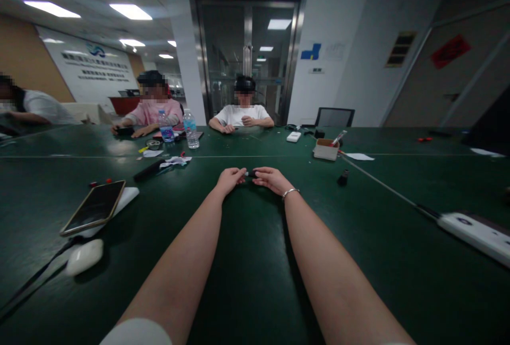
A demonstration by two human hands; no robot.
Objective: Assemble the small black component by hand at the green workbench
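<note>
Both hands meet over the green table (247,260), in front of me. Pinched in my right hand (272,179) is a small black piece (251,174) with a silvery end pointing left. My left hand (231,179) has its fingertips closed at that silvery end. The piece is too small and dark for me to tell its kind, and fingers cover part of it. A bracelet (290,193) circles my right wrist. Off to the right, a short black object (343,177) stands on the table.
Left lie a phone (95,208), a white earbud case (85,257) and a black cord. Farther back stand two water bottles (191,129). Right are a small box (326,149) and a white power strip (476,233). Several people sit beyond; one (242,114) faces me.
</note>
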